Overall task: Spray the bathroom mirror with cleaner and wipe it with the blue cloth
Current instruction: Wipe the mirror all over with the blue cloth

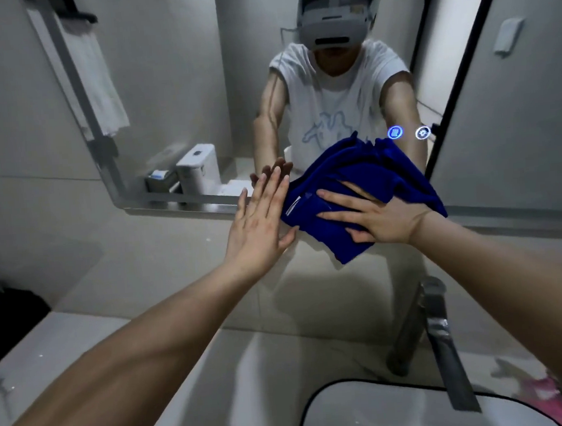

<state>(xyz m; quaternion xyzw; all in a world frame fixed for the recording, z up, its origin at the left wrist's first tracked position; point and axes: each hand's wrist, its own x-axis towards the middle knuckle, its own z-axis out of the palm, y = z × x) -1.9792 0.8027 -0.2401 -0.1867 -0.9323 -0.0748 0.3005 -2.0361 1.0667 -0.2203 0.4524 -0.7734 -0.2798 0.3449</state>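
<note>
risk: blue cloth [363,173] sits bunched at mirror [182,103] bottom edge, pressed by flat, spread right hand [383,217]; left hand [260,221], open & holding nothing, touches glass beside it, so prob fingerprints or cloth slipping.

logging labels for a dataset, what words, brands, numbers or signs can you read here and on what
No words or numbers are readable.
Tag on the cloth: white, too blurred to read.
Shirt: pale blue graphic, no legible letters.
Mirror: two lit round icons, symbols only, no text.
Box in the reflection: blue label, too blurred.
</note>
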